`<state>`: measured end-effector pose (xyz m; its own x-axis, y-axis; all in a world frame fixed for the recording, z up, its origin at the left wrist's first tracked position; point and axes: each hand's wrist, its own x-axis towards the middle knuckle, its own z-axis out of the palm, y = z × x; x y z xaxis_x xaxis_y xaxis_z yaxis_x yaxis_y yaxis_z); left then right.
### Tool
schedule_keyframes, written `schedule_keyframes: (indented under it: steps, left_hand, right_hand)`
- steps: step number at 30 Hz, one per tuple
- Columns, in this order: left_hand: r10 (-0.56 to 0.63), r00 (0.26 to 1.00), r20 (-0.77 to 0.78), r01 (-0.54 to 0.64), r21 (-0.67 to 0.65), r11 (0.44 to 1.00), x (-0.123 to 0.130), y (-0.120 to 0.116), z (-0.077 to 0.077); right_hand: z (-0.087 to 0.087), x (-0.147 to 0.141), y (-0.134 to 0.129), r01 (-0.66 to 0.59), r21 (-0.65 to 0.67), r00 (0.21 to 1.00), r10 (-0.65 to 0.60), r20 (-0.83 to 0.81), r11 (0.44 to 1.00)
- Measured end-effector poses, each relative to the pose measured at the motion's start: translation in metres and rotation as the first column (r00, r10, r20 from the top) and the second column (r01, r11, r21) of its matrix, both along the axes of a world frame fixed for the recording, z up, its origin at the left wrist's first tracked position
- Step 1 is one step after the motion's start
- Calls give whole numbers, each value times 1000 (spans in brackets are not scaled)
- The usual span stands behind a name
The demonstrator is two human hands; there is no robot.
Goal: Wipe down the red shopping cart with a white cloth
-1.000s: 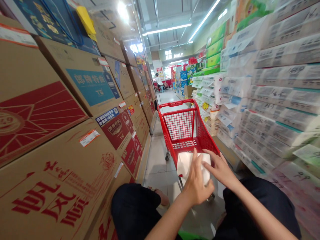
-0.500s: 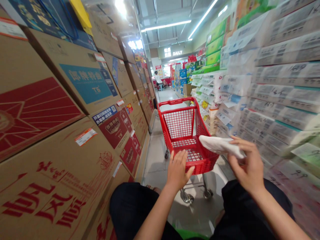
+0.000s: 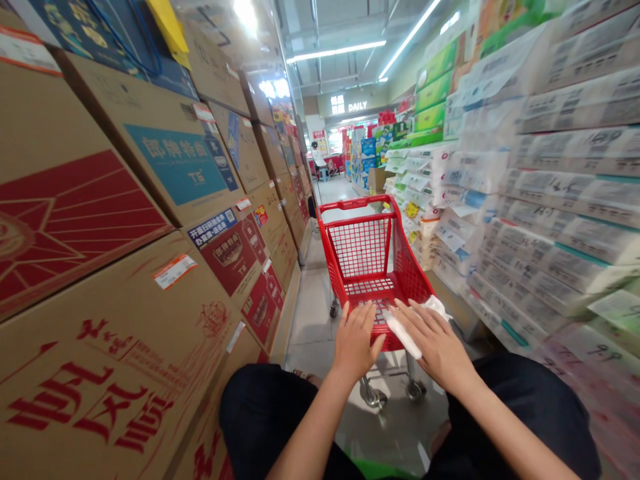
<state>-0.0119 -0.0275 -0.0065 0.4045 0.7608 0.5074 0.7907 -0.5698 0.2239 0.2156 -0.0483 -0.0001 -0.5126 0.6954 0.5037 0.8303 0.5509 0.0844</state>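
A red shopping cart [image 3: 357, 290] with a grid basket stands just ahead of my knees. At the left part of its near rim lies my left hand [image 3: 354, 337], fingers stretched forward and thumb apart, seemingly resting on the edge. My right hand [image 3: 434, 337] is at the near right corner of the cart, its fingers laid over a folded white cloth [image 3: 404, 335] against the rim. Part of the cloth shows beyond the fingers, and the rest is hidden beneath the palm.
Stacked cartons [image 3: 120, 333] wall in the left side. Packs of tissue paper [image 3: 570, 180] are piled high on the right. Tiled floor [image 3: 313, 287] runs along the aisle. Far off, a person [image 3: 318, 157] sits on a stool.
My right hand has brought the white cloth left and down from the cart's right side onto its near rim. My left hand has stayed in place.
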Motion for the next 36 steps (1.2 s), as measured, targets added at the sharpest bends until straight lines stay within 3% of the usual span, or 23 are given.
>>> schedule_keyframes:
  steps: [6,8,10,13,16,18,22,25,28,32,36]
  left_hand:
    - [-19,1000,-22,19,-3,1000,-3,1,1]
    - [-17,1000,-25,17,-10,1000,-2,0,2]
    - [-10,1000,-23,10,-14,1000,2,-2,3]
    - [6,999,-32,-6,-5,1000,6,-3,3]
    - [28,998,-57,-27,11,1000,3,-2,2]
    - [32,998,-53,-31,17,999,-2,0,2]
    - [18,1000,-26,-18,8,1000,-11,2,2]
    - [8,1000,-25,-8,-11,1000,-11,1,4]
    - [1,1000,-23,-1,-19,1000,-4,-2,5]
    - [-16,1000,-21,15,-21,1000,3,-3,5]
    - [-38,999,-25,38,-12,999,-2,1,3]
  right_hand:
    - [-9,51,0,82,39,996,-81,-44,996]
    - [-13,52,-2,133,36,989,-130,-74,990]
    - [-17,33,-6,160,28,983,-157,-96,987]
    - [-22,-22,-13,140,35,985,-135,-111,990]
    - [-23,-68,-17,42,6,997,-42,-58,999]
    - [-21,-77,-18,-30,-20,999,29,-16,999]
    - [-13,-38,-14,-75,-28,996,76,48,997]
    - [-8,3,-11,62,-3,998,-62,20,998]
    - [-10,13,-9,162,23,987,-161,-22,987]
    - [-20,-35,-12,110,-13,992,-111,-60,994]
    - [-23,-77,-14,-62,-26,996,61,-58,998]
